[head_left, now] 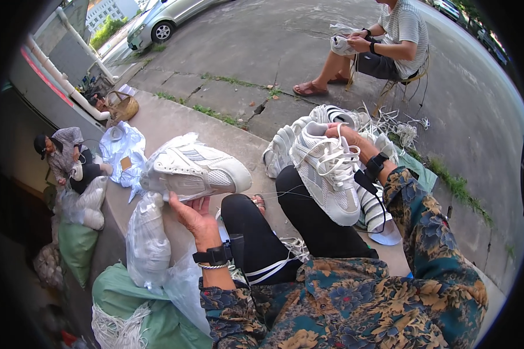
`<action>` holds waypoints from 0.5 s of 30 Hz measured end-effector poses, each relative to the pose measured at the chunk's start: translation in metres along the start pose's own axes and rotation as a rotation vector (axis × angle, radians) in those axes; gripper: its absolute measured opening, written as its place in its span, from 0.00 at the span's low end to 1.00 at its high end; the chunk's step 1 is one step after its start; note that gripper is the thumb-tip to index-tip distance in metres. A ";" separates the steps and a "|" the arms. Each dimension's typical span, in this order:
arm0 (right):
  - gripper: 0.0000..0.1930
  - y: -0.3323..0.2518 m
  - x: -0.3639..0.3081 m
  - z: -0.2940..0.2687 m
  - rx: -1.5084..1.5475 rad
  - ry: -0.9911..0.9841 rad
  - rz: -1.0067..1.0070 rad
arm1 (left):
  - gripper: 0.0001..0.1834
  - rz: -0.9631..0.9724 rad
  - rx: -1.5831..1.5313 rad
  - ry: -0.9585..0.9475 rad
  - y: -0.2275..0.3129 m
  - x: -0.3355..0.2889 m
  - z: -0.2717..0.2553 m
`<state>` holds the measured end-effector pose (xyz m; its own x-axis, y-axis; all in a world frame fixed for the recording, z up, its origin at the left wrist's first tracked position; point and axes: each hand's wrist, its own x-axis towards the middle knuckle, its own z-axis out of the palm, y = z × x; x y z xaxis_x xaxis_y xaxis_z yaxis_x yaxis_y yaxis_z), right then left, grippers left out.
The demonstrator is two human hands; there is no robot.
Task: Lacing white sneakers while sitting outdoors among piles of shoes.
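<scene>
My left hand (195,220) supports a white mesh sneaker (198,168) from below, its fingers partly hidden under the sole. That sneaker lies sideways with its toe to the right, and no lace shows in its eyelets. Clear plastic clings around its heel. On the right, my right hand (346,135) grips a second white sneaker (326,171) near its collar, over my right thigh. White laces (339,157) run through this one, and its toe points down toward me. Thin clear strands stretch between the two shoes.
Several more white sneakers (279,152) pile up behind my right hand, beside loose white laces (399,129). Green sacks (113,288) and plastic-wrapped shoes (148,235) stand at my left. One person (399,43) sits across the pavement, another (64,151) at far left. A car (169,17) stands beyond.
</scene>
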<state>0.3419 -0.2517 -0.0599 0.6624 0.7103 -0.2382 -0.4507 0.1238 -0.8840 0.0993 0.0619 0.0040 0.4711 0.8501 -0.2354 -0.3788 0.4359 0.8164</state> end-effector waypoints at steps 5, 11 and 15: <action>0.09 0.007 0.030 0.051 -0.516 0.042 -0.039 | 0.33 0.047 0.010 -0.094 0.028 -0.018 -0.005; 0.15 0.036 0.032 0.098 -0.775 -0.052 -0.047 | 0.36 -0.091 0.417 -0.321 -0.012 -0.045 0.018; 0.18 0.039 0.023 0.078 -0.543 -0.125 -0.021 | 0.34 -0.131 0.453 -0.438 -0.046 -0.059 0.037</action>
<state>0.2931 -0.1763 -0.0685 0.5774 0.7921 -0.1978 -0.0431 -0.2124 -0.9762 0.1183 -0.0198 -0.0004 0.8083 0.5575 -0.1893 0.0329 0.2782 0.9600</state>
